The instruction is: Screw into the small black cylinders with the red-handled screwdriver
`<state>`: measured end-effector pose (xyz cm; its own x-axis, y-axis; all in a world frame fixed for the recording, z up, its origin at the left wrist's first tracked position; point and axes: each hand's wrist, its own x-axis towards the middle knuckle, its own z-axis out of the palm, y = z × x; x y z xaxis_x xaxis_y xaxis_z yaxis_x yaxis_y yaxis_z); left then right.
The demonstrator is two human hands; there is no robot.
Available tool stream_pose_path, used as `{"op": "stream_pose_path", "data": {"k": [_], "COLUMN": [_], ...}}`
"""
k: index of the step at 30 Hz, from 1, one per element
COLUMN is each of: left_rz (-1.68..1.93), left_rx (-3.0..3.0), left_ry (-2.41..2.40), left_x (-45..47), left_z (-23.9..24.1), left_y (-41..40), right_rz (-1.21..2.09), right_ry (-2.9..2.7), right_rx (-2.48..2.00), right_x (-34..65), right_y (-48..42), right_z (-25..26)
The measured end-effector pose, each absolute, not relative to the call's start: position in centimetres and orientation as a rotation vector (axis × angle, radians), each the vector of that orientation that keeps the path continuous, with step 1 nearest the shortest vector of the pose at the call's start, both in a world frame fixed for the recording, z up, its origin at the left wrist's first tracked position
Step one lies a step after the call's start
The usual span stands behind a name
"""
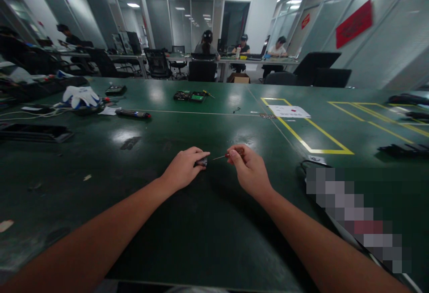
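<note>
My left hand (pixel 185 167) rests on the green table (pixel 201 230), its fingers closed round a small dark part (pixel 202 162) that is mostly hidden by them. My right hand (pixel 248 170) pinches a small screwdriver (pixel 225 155) with a reddish handle. The thin metal tip points left at the part, almost touching it. Both hands sit close together at the middle of the table, a little in front of me.
White gloves (pixel 80 96), cables, a dark pen-like tool (pixel 133 113) and a black tray (pixel 33 133) lie at the left. Circuit boards (pixel 189 96) sit farther back. Yellow tape outlines (pixel 303 132) and a white paper (pixel 288 111) are at the right. Several people sit at desks behind.
</note>
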<state>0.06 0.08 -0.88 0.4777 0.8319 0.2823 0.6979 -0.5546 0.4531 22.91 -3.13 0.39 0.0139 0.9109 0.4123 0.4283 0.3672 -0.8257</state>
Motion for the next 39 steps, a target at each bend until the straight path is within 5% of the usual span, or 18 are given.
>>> {"op": "stream_pose_path", "data": {"k": [39], "left_rz": [0.707], "left_rx": [2.411], "left_ry": [1.286], "left_x": [0.24], "left_z": [-0.80], "left_y": [0.01], "right_rz": [0.558], "right_ry": [-1.662], "right_rx": [-1.219], "right_x": [22.65], "right_y": [-3.37], "right_z": [0.71]}}
